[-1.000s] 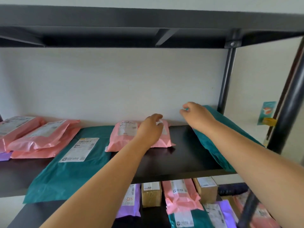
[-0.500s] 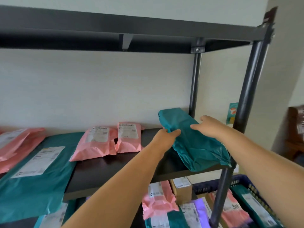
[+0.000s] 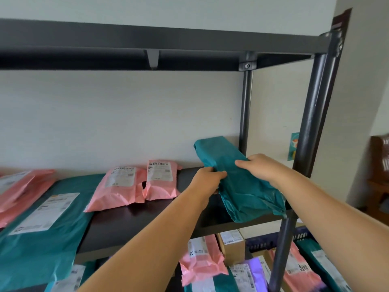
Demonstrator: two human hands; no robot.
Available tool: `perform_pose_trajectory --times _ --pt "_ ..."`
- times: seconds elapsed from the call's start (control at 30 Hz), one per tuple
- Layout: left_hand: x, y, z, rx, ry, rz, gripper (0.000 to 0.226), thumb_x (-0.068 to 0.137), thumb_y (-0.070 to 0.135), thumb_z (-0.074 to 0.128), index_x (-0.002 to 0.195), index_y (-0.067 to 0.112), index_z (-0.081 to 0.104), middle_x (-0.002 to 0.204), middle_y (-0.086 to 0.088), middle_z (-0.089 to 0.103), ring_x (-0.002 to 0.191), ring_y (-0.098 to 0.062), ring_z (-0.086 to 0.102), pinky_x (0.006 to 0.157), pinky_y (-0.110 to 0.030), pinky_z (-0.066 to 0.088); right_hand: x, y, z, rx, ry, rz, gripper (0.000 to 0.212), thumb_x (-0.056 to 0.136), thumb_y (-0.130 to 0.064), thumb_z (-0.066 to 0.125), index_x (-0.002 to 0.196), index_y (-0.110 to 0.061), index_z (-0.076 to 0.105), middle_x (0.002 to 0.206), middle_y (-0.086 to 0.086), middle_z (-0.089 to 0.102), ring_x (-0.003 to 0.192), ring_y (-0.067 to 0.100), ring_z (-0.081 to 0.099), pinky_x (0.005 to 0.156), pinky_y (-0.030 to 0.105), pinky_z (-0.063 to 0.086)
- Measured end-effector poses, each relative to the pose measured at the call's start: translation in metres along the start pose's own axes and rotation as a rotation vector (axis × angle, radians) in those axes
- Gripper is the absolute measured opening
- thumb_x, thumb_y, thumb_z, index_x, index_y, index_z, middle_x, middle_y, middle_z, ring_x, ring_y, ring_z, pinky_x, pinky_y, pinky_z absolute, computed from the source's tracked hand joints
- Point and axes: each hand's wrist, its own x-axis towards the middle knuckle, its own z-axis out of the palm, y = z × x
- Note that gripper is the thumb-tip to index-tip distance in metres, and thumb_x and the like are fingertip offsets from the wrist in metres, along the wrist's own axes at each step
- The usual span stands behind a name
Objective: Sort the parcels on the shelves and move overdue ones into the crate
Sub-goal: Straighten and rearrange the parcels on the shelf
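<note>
A teal parcel [image 3: 242,182] in a crumpled plastic bag leans tilted at the right end of the dark shelf board [image 3: 147,220], its far end raised against the wall. My left hand [image 3: 207,182] grips its left edge. My right hand [image 3: 263,168] holds its right side, fingers curled over the top. Two pink parcels [image 3: 120,186] [image 3: 161,179] with white labels lie side by side left of my hands. A large flat teal parcel [image 3: 42,232] with a label covers the shelf's left part. A blue crate [image 3: 303,234] with parcels inside shows at the lower right.
More pink parcels [image 3: 19,186] are stacked at the far left. The lower shelf carries pink, purple and teal parcels and a small cardboard box [image 3: 232,243]. Black posts [image 3: 311,127] stand at the right corner; a shelf board runs overhead.
My left hand left the pink parcel and joined the right on the teal parcel, which both now hold, pulled a little toward me. The view swung right.
</note>
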Motion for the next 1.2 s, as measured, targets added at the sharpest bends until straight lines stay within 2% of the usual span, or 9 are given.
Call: perform_pose_trajectory --times 0.17,0.37,0.53,0.6,0.8,0.93,1.03,1.1,1.2 --pt "-0.003 0.011 -0.018 -0.137 0.030 0.081 0.030 0.095 0.009 0.056 0.126 0.008 0.059 0.118 -0.004 0.068 0.104 -0.020 0.066 0.087 -0.031 0.056 -0.018 -0.021 -0.007 0.141 -0.031 -0.115 0.037 0.092 -0.043 0.064 0.118 -0.017 0.064 0.107 0.003 0.072 0.094 0.021 0.070 0.091 0.041 0.056" --pt "-0.016 0.027 -0.054 -0.273 0.080 0.123 0.033 0.093 0.001 0.054 0.126 0.005 0.055 0.117 -0.012 0.067 0.099 -0.024 0.066 0.083 -0.034 0.056 -0.036 -0.047 0.002 0.489 -0.267 -0.210 0.066 0.086 -0.025 0.075 0.143 -0.037 0.045 0.118 -0.003 0.071 0.098 0.018 0.073 0.085 0.038 0.058" --pt "-0.027 0.030 -0.082 -0.247 0.134 0.133 0.038 0.094 0.003 0.055 0.132 0.004 0.052 0.116 -0.014 0.067 0.089 -0.023 0.067 0.070 -0.028 0.056 -0.048 -0.068 0.031 0.302 -0.019 -0.311 0.087 0.079 -0.023 0.080 0.149 -0.036 0.031 0.116 -0.007 0.064 0.088 0.017 0.072 0.081 0.036 0.058" --pt "-0.030 0.033 -0.093 -0.241 0.172 0.149 0.037 0.095 0.014 0.059 0.131 0.006 0.053 0.119 -0.013 0.066 0.094 -0.025 0.068 0.074 -0.029 0.057 -0.053 -0.075 0.042 0.166 0.091 -0.349 0.096 0.078 -0.027 0.080 0.153 -0.036 0.020 0.124 -0.008 0.055 0.094 0.014 0.066 0.077 0.029 0.054" --pt "-0.044 0.045 -0.116 -0.274 0.128 0.144 0.050 0.087 0.052 0.065 0.120 0.015 0.060 0.111 -0.008 0.068 0.099 -0.026 0.069 0.082 -0.038 0.060 -0.064 -0.092 0.079 -0.256 0.305 -0.608 0.077 0.080 -0.037 0.077 0.144 -0.026 0.035 0.134 -0.005 0.055 0.112 0.015 0.058 0.081 0.023 0.043" --pt "-0.044 0.037 -0.129 -0.344 0.178 0.122 0.052 0.085 0.050 0.069 0.122 0.015 0.059 0.110 -0.008 0.071 0.097 -0.027 0.071 0.071 -0.036 0.061 -0.069 -0.099 0.096 -0.212 0.230 -0.672 0.080 0.078 -0.037 0.079 0.145 -0.029 0.035 0.135 -0.007 0.051 0.108 0.010 0.055 0.084 0.022 0.044" --pt "-0.043 0.029 -0.141 -0.438 0.172 0.096 0.046 0.086 0.048 0.069 0.119 0.016 0.063 0.108 -0.007 0.074 0.097 -0.027 0.071 0.076 -0.039 0.061 -0.070 -0.100 0.099 -0.138 0.093 -0.662 0.080 0.077 -0.047 0.076 0.145 -0.038 0.035 0.133 -0.020 0.047 0.110 0.001 0.051 0.090 0.025 0.049" --pt "-0.044 0.025 -0.151 -0.513 0.155 0.069 0.046 0.086 0.047 0.069 0.117 0.015 0.065 0.108 -0.007 0.074 0.099 -0.027 0.071 0.080 -0.041 0.060 -0.069 -0.105 0.094 -0.022 -0.015 -0.610 0.065 0.081 -0.055 0.069 0.140 -0.043 0.043 0.129 -0.027 0.049 0.114 -0.001 0.052 0.096 0.029 0.050" --pt "-0.044 0.021 -0.159 -0.625 0.124 0.042 0.055 0.082 0.049 0.073 0.124 0.015 0.062 0.116 -0.010 0.071 0.107 -0.031 0.068 0.090 -0.049 0.056 -0.059 -0.105 0.087 0.184 -0.078 -0.476 0.054 0.086 -0.060 0.060 0.136 -0.039 0.051 0.134 -0.016 0.054 0.118 0.008 0.055 0.104 0.040 0.048"
